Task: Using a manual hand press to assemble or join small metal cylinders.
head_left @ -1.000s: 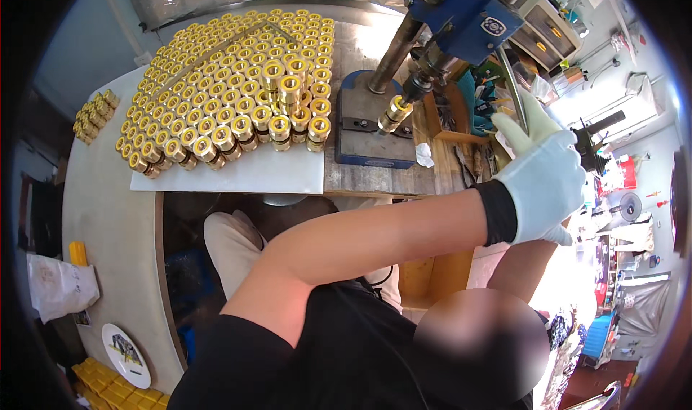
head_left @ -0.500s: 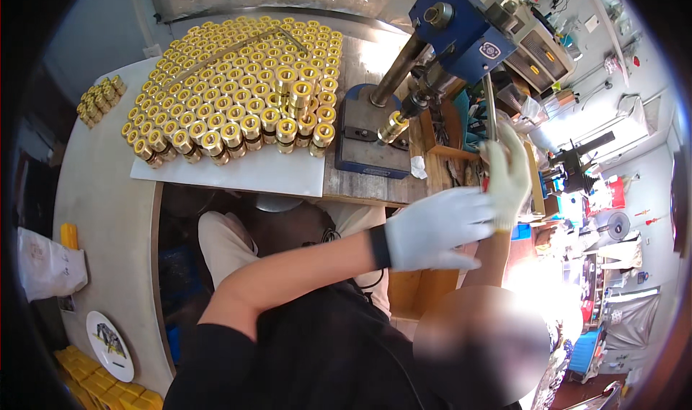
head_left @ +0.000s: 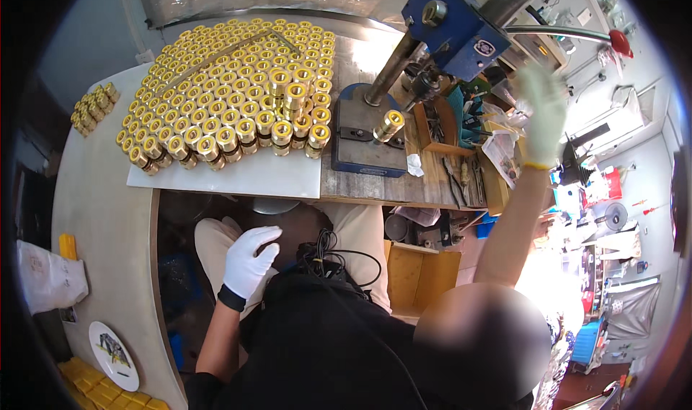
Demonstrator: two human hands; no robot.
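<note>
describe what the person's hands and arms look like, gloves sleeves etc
Both hands wear white fabric gloves. The left hand has a glove with a black band at the wrist; the right hand has a glove with a thin yellowish edge at the cuff. Both forearms are bare below the gloves, with no sleeves in view on them.

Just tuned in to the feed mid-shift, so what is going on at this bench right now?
A person in white gloves sits at a workbench. The right hand is raised toward the long lever of a blue press, not clearly gripping it. The left hand rests empty on the lap. One brass fitting sits on the press base. Many more brass fittings stand in rows on a white board.
</note>
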